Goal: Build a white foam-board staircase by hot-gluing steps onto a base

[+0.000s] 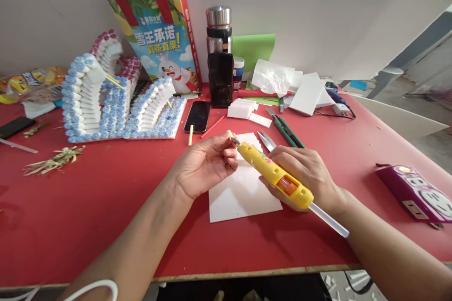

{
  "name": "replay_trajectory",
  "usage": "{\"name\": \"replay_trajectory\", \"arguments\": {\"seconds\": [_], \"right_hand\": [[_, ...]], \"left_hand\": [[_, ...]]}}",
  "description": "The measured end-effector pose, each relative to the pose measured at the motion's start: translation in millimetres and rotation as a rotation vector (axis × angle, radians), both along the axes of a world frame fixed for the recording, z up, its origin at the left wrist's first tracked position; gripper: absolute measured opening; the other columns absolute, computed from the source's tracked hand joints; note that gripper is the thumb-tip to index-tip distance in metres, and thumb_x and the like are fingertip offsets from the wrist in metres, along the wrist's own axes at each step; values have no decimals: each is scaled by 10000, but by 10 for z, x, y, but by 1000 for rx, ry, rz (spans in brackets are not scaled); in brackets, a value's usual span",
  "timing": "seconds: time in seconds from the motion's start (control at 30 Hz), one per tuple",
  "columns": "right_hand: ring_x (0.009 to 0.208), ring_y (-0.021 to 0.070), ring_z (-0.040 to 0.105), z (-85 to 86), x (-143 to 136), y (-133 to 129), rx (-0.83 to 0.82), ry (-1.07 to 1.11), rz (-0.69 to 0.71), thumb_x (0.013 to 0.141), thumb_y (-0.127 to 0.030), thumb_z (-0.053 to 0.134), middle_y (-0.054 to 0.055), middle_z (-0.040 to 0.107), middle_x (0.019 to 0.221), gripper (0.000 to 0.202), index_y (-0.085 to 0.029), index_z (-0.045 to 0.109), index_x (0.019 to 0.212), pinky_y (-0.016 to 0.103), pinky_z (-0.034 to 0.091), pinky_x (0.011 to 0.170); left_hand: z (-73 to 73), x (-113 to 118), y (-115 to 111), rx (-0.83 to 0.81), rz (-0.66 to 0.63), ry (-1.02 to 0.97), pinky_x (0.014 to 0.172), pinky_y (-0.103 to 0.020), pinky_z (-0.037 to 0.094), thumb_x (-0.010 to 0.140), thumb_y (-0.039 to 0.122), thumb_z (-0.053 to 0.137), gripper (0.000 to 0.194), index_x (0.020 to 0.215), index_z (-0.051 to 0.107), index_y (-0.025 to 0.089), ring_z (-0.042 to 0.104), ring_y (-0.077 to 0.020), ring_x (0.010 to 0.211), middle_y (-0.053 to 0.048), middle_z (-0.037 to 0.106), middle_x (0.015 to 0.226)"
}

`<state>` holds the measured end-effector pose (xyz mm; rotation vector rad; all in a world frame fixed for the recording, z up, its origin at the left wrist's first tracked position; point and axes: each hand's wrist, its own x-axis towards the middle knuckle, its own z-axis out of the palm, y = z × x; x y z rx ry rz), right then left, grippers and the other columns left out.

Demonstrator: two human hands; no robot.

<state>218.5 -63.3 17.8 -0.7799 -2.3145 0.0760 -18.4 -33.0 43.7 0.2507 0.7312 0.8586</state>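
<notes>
My right hand (pixel 300 174) is wrapped round a yellow glue gun (pixel 271 171), with a clear glue stick (pixel 328 220) poking out of its rear. The gun's metal nozzle touches or nearly touches a small pale yellow piece (pixel 230 135), pinched between the thumb and finger of my left hand (pixel 208 162). Beneath both hands lies a white sheet (pixel 243 197) on the red table (pixel 123 207). Scissors (pixel 267 141) rest beside my right hand, their handles hidden. A short pale yellow stick (pixel 191 135) lies left of the sheet, against a phone (pixel 197 116).
White-and-blue paper structures (pixel 106 108) stand at left, before a printed bag (pixel 165 42). Further back are a steel bottle (pixel 219 28), an upright phone (pixel 221 80) and white card pieces (pixel 242 108). A green cutter (pixel 287 129) lies at centre right, a purple power socket (pixel 416 193) far right.
</notes>
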Motion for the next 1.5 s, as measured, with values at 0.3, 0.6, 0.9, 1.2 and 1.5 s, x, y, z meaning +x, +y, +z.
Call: {"name": "replay_trajectory", "arguments": {"seconds": [0.3,0.6,0.9,1.2,1.5], "right_hand": [[599,163,522,-23,11,-7,15,-6,-19,875,-243,640,47,611,803,169,-227,476,909,312,351,548],[591,156,521,-35,12,-4,26,-13,-34,849,-256,667,44,618,821,215,-228,457,891,306,338,524],[574,142,493,-19,-6,-8,48,0,-34,854,-236,657,35,599,794,210,-225,448,874,299,317,513],[569,134,482,-34,7,1,50,-2,-29,843,-225,670,25,584,794,218,-218,453,868,299,330,519],[558,134,473,-34,6,-7,56,-4,-32,844,-228,666,22,573,778,209,-217,459,870,301,320,513]], "left_hand": [[-13,2,2,-44,16,-38,556,-206,490,817,125,745,18,813,728,122,501,-53,575,-29,601,752],[-30,-19,-2,-39,11,-80,578,-212,509,806,122,764,44,831,728,118,514,-53,579,-24,616,758],[9,-12,-14,-36,12,-86,578,-217,518,826,108,740,50,852,708,81,522,-60,575,-25,615,746],[-1,-26,-18,-23,9,-111,585,-225,521,842,107,725,55,876,701,69,522,-70,580,-28,619,728],[22,-23,-15,-38,18,-100,580,-220,521,852,116,718,58,872,698,65,522,-70,580,-28,606,700]]}}
